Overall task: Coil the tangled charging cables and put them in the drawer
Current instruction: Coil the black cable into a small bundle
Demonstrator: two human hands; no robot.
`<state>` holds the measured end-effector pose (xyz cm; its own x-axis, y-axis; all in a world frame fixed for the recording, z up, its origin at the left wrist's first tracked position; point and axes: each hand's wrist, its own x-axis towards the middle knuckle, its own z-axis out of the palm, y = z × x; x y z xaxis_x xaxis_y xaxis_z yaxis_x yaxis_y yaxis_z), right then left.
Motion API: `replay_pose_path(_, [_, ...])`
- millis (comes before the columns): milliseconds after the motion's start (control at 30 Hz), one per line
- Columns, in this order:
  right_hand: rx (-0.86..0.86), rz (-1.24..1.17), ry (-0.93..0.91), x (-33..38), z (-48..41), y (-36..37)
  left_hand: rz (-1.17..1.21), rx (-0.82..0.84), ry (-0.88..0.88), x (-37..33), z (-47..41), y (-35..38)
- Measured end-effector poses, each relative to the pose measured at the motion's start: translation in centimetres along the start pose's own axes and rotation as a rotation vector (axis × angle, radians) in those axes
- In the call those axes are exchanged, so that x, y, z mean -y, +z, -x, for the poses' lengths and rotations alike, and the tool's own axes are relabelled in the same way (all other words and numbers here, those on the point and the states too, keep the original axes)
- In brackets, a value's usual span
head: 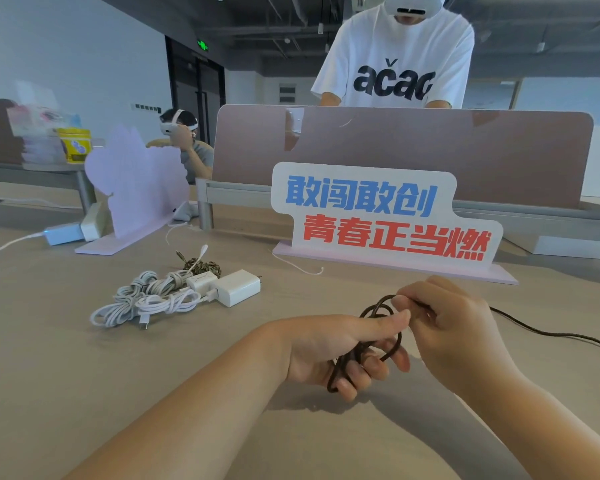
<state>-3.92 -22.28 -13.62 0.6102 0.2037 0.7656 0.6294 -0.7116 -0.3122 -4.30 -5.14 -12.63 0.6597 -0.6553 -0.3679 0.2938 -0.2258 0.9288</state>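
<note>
A dark braided charging cable (374, 306) is gathered in several loose loops near the middle of a pale beige tabletop (84, 375). The left hand (329, 348) grasps the loops, with its fingers curled under them and its thumb laid across the top. The right hand (454, 327), just beside it on the right, pinches the next stretch of strand between thumb and fingertips. The uncoiled tail runs off to the right along the table and out of view. To coil it well, each new turn probably needs to match the size of those already held. The tail should feed in without twists, and the left grip should be firm enough that no loop slips free. Further left and farther off lie a heap of white cables (146, 301), a brown-and-white braided cable (201, 266) and two white plug adapters (238, 287), not yet put away. No drawer is in view. A yellow tub (74, 145) stands at the far left; its contents cannot be seen.
</note>
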Motion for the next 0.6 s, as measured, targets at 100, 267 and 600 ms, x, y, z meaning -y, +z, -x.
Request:
replay_pose_path(100, [0.003,-0.051,0.010,-0.02,-0.11,-0.26,0.079,-0.007,0.034,0.13,-0.05,-0.12])
replay_pose_path(267, [0.041,-0.145,0.077,0.37,-0.08,-0.61,0.195,-0.049,0.099,-0.14,0.09,-0.36])
replay_pose_path(600, [0.010,0.018,-0.044,0.20,-0.18,-0.34,0.016,-0.146,0.120,0.40,-0.52,0.11])
